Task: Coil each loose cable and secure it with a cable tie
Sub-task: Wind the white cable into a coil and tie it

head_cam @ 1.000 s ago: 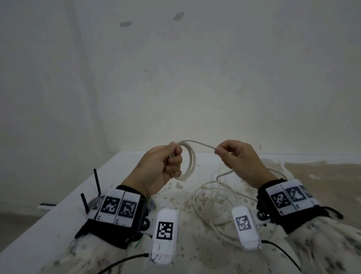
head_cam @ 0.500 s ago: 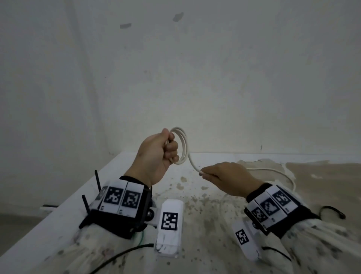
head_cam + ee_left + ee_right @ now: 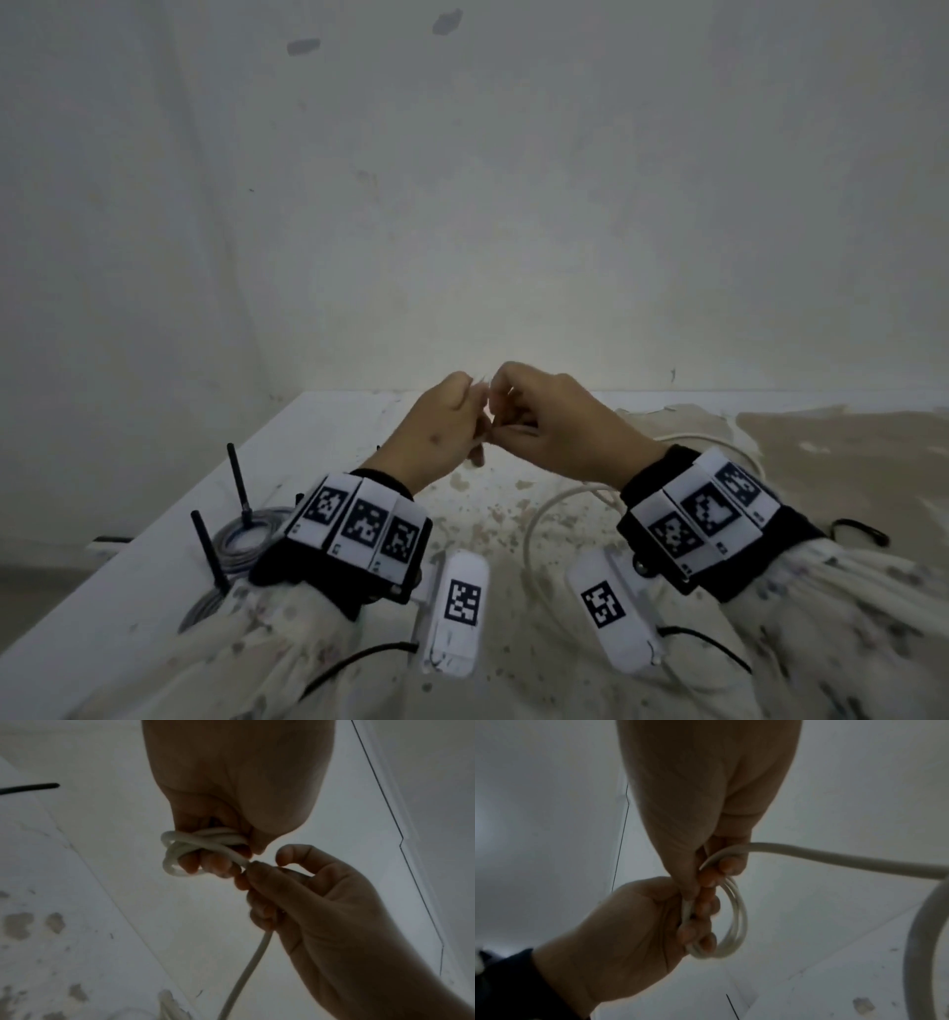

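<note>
A white cable coil (image 3: 739, 923) of several small loops sits in my left hand (image 3: 700, 919), whose fingers curl through the loops. The left wrist view shows the same coil (image 3: 174, 850) bunched under the left hand (image 3: 213, 862). My right hand (image 3: 713, 870) pinches the free strand (image 3: 834, 858) right beside the coil, its fingertips against the left fingers. In the head view the left hand (image 3: 475, 426) and right hand (image 3: 513, 411) meet above the table's middle and hide the coil. The loose remainder of the cable (image 3: 531, 529) lies on the table below my right wrist.
The white table (image 3: 328, 442) has worn brown patches, and a wall stands close behind it. A grey coiled cable (image 3: 246, 534) lies near the left edge beside two black antennas (image 3: 239, 483). A thin black loop (image 3: 862, 529) lies at the right.
My right hand has come up from below and closed in on the left hand, bringing the strand with it. The coil, visible before in the head view, is now hidden between the hands.
</note>
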